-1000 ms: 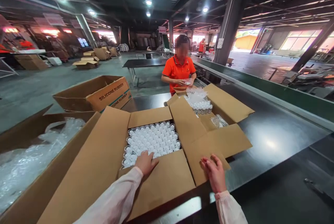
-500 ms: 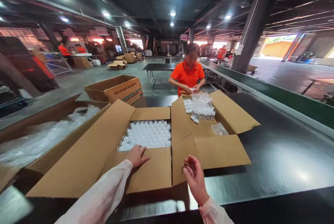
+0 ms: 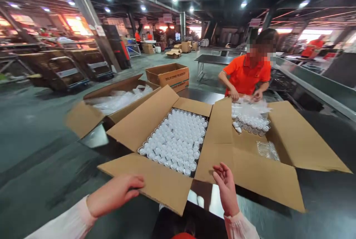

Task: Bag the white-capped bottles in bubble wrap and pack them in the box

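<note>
A cardboard box point(image 3: 133, 135) stands in front of me, its flaps folded out. Rows of clear bottles with white caps point(image 3: 178, 138) fill it. My left hand point(image 3: 118, 190) lies at the outer edge of the near flap point(image 3: 167, 187), fingers stretched over the cardboard and the thumb apart. Close to the box's right flap point(image 3: 214, 157) is my right hand point(image 3: 226, 185), raised with loosely bent, parted fingers and nothing in them. A second open box point(image 3: 264, 172) to the right holds more capped bottles point(image 3: 251, 124) and clear plastic.
Across the table point(image 3: 322, 190) a person in an orange shirt point(image 3: 249, 75) handles clear plastic over the second box. An open box of plastic film point(image 3: 125, 100) lies at left, with a printed carton point(image 3: 169, 75) behind it. A conveyor point(image 3: 319, 83) runs along the right.
My view has turned left. The near flap has swung outward, uncovering more bottles, and my left hand has moved out with it. The co-worker's hands have moved onto the plastic.
</note>
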Tool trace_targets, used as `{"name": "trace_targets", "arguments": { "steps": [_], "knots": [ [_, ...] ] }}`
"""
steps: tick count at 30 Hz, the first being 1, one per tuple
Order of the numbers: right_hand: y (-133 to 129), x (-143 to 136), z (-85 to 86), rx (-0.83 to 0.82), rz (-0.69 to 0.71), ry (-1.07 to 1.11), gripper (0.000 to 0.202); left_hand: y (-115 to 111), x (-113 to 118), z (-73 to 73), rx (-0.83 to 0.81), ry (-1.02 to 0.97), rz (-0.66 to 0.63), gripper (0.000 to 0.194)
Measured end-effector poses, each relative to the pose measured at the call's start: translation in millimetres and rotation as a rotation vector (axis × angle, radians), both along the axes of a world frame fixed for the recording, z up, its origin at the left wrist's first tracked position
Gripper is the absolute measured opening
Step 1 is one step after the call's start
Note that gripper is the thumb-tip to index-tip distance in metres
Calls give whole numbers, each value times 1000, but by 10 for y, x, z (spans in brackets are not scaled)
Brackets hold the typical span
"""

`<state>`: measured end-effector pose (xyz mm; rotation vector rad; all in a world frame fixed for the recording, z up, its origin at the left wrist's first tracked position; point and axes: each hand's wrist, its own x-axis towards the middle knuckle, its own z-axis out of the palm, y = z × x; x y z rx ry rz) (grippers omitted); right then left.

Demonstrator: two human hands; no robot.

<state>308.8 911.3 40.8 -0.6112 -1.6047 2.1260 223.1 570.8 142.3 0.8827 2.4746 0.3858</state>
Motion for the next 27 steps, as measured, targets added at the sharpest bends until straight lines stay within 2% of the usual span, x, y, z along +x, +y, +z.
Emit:
{"name": "trace_targets", "arguments": {
  "steps": [3,6,8,12,15,18,20,21,23,25,27],
  "knots": [
    [-25,-40,-62,215,19,-69,52,15,56,-317,-104,-50,75,6],
    [-27,-43,-59,504,68,-83,43,131,-11,-736,-305,-180,122,24],
    [-16,-25,-43,611,87,-69,38,237,-28,-1046,-415,-233,94,26],
    [-19,32,-30,597,121,-66,37,504,43,-1591,-493,-37,69,22],
    [-86,106,32,506,205,-50,37,699,44,-1828,-471,32,82,32],
    [-168,234,185,419,367,-3,32,819,-43,-1904,-496,51,96,32],
    [-181,343,289,429,397,16,27,828,-96,-1889,-523,46,97,31],
    [-165,396,325,445,355,14,24,811,-110,-1869,-530,41,92,33],
    [-83,472,341,448,178,-10,23,753,-109,-1802,-537,28,75,39],
    [60,473,279,387,-44,-40,28,709,-80,-1686,-552,-12,42,40],
    [242,362,157,332,-227,-61,36,731,-50,-1497,-566,-92,-37,36]
  ]
}}
